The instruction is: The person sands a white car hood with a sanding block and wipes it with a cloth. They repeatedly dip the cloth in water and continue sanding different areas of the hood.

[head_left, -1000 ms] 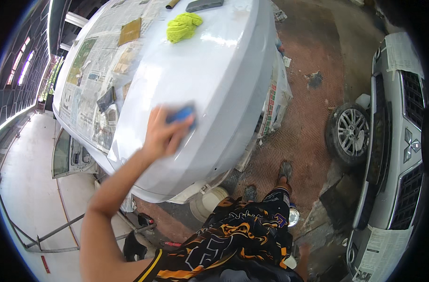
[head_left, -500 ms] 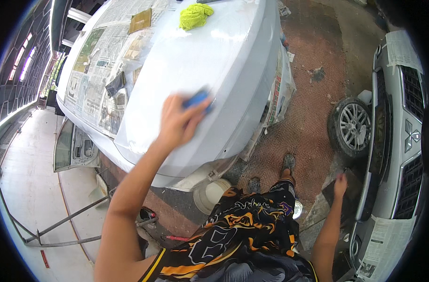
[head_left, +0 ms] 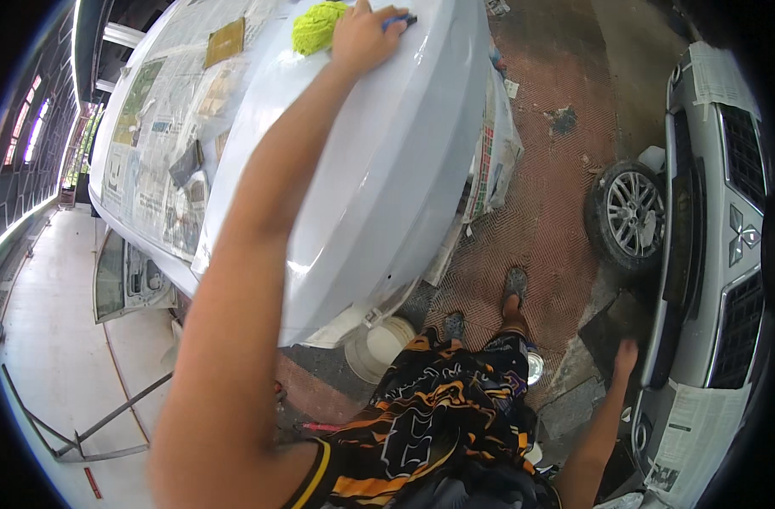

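My left arm reaches far forward over a pale, glossy car body panel (head_left: 353,170). At its upper part my left hand (head_left: 366,36) is closed around a blue block (head_left: 396,21), pressed to the surface; the fingers partly cover the block. Right beside that hand lies a crumpled yellow-green cloth (head_left: 316,30). My right hand (head_left: 627,356) hangs low at my side, near the silver car front, touching nothing I can make out. It is small and slightly smeared, so its fingers do not show clearly.
Newspaper masking (head_left: 162,127) covers the car's glass, with a brown pad (head_left: 224,44) on it. Below the panel's near edge stands a bucket (head_left: 379,349). To the right are a loose wheel (head_left: 629,216) and a silver car front (head_left: 731,254). A detached door (head_left: 129,271) stands left.
My left hand has slid the blue block forward, away from me, from mid-panel to beside the cloth. My right hand has dropped slightly, and the view has shifted a little.
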Tool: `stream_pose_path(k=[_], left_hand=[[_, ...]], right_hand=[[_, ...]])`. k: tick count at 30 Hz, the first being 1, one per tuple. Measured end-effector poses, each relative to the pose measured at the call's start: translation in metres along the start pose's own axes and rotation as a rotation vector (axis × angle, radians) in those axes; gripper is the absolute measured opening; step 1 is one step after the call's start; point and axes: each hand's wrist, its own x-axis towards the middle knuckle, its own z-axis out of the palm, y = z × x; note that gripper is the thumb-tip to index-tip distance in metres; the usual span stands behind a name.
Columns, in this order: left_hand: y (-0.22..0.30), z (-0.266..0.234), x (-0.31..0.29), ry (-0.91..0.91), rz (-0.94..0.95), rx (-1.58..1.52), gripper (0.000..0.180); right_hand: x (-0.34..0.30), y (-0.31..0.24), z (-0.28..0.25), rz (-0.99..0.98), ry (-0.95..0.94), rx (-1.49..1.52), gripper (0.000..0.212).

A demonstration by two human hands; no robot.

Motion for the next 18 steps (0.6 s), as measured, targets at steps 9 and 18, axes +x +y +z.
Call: stream_pose_path(k=[9, 18], left_hand=[[0.086, -0.184, -0.215, -0.173, 0.136, -0.155, 0.043], [0.046, -0.166, -0.212, -0.178, 0.2, -0.149, 0.045]], right_hand=[[-0.016, -0.075, 0.087, -0.025, -0.084, 0.152, 0.04], [-0.226, 0.092, 0.081, 0.524, -0.362, 0.117, 0.043]])
